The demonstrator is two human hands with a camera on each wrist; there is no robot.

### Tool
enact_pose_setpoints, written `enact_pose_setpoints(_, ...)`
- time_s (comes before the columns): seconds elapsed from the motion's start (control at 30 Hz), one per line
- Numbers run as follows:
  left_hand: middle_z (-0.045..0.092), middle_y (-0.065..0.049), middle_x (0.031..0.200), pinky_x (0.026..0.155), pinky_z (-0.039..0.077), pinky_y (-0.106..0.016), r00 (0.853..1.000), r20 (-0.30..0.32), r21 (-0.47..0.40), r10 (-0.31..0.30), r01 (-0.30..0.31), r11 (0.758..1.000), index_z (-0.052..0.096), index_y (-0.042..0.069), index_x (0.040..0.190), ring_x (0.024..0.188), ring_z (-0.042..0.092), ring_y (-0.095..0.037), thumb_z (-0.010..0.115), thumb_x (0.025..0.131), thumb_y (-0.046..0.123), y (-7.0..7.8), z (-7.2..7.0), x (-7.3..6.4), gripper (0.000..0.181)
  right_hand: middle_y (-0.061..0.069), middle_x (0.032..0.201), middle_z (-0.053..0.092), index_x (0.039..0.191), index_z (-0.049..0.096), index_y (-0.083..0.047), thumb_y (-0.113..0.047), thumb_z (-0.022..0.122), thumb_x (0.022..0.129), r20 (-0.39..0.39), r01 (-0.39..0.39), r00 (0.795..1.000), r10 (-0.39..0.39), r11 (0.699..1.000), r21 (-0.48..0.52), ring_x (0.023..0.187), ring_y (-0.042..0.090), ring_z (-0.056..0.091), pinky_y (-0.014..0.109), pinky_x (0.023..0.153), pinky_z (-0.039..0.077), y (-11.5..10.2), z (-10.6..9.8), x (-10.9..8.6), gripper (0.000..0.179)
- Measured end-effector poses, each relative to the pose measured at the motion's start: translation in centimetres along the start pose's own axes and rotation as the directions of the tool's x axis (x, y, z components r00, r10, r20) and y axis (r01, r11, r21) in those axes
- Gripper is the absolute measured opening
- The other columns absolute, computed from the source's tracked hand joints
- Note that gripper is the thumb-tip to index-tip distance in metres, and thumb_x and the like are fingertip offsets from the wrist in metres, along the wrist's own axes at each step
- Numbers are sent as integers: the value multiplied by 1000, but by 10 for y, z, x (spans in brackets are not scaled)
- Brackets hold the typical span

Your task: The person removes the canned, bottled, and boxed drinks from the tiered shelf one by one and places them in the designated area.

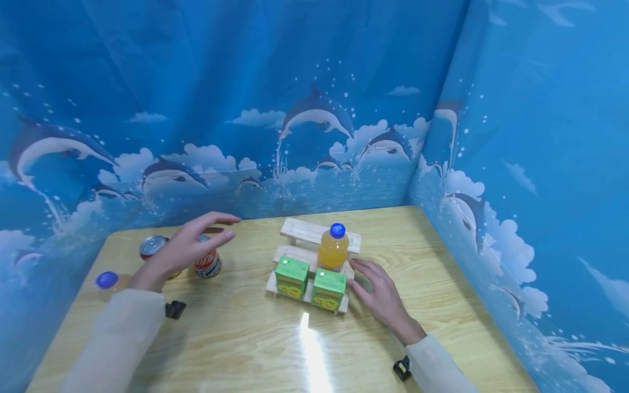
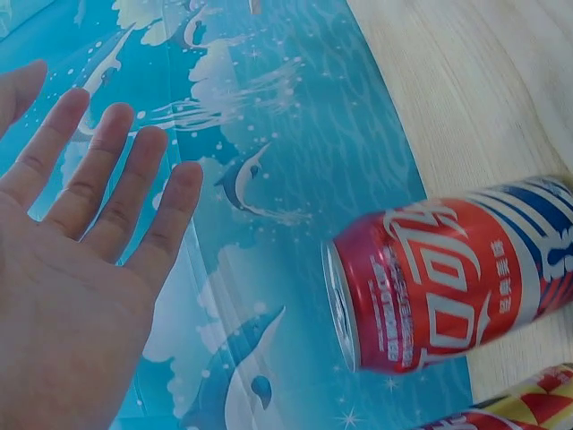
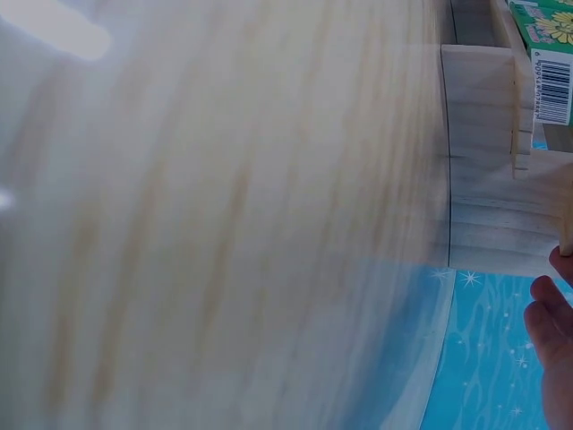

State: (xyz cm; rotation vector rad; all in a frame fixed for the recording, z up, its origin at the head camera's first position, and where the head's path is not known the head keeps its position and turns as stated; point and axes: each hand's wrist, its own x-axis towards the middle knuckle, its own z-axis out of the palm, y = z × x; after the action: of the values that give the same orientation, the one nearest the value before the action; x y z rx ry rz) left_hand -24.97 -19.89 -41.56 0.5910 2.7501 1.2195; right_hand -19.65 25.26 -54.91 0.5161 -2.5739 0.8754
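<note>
My left hand is raised at the left above the drink cans, fingers spread and palm bare in the left wrist view. Nearest to it stands a red cola can. At the right end of a stepped wooden stand, my right hand grips the middle step's end between thumb and fingers; only some of its fingertips show in the right wrist view. An orange juice bottle with a blue cap stands on the middle step. Two green drink cartons sit side by side on the lowest step.
Behind my left forearm are another can and a second blue-capped bottle, partly hidden. A yellow and red can shows near the cola can. Blue dolphin-print curtains border the wooden table behind and at the right.
</note>
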Motion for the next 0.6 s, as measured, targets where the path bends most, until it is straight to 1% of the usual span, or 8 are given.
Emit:
enact_pose_setpoints(0.1, 59, -10, 157, 114, 48, -73, 1000, 12, -5, 17, -17, 1000, 61, 20, 151, 144, 55, -42, 61, 112, 46, 2, 3, 3, 47, 11, 145, 71, 141, 70, -8, -23, 85, 96, -4, 5, 1000, -5, 1000, -7, 134, 33, 68, 55, 114, 55, 0, 0, 0, 50)
enact_pose_setpoints(0.3, 60, -13, 157, 117, 48, -69, 994, 43, -9, 101, -101, 995, 61, 14, 152, 145, 56, -39, 62, 113, 33, 7, 9, 8, 42, 12, 144, 71, 140, 71, -7, -22, 86, 95, -3, -2, 1000, 2, 1000, -3, 134, 33, 68, 55, 115, 55, -2, -1, 0, 50)
enact_pose_setpoints(0.6, 60, -10, 159, 119, 46, -69, 988, 90, -44, 121, -118, 992, 60, 17, 153, 148, 54, -39, 62, 113, 36, 17, 20, 19, 45, 12, 144, 71, 140, 71, -7, -23, 85, 96, 4, -17, 1000, 17, 1000, -7, 134, 33, 67, 55, 116, 54, -6, -2, 0, 49)
